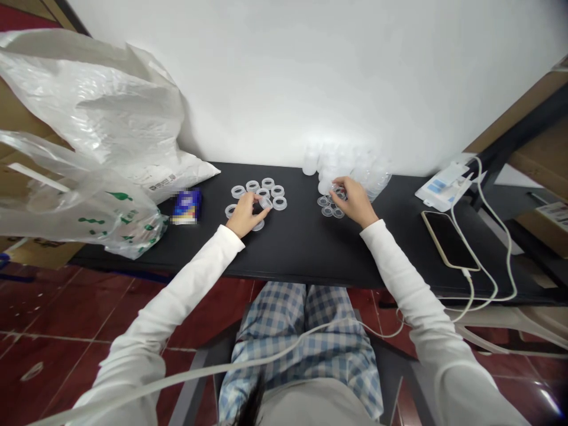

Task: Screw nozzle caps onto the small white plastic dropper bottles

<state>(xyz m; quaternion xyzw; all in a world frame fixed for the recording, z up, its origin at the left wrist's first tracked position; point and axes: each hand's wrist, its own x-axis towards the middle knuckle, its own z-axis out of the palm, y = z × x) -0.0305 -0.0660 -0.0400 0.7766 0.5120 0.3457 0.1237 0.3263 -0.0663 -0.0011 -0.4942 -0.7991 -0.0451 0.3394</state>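
Observation:
My left hand (244, 215) pinches a clear plastic ring (265, 203) at the right edge of a loose group of several similar rings (238, 191) lying flat on the black table (306, 248). My right hand (354, 202) holds a small clear piece (338, 190) between its fingertips, though its exact shape is partly hidden. Just below those fingers lie several more rings (327, 207). Behind my right hand stands a heap of translucent plastic cups or caps (350, 168), washed out against the white wall.
Large plastic bags (84, 177) fill the table's left end, next to a blue packet (186, 206). To the right lie a phone (449, 239) with a white cable and a white pack (444, 186). A white wall backs the table; my knees are below its front edge.

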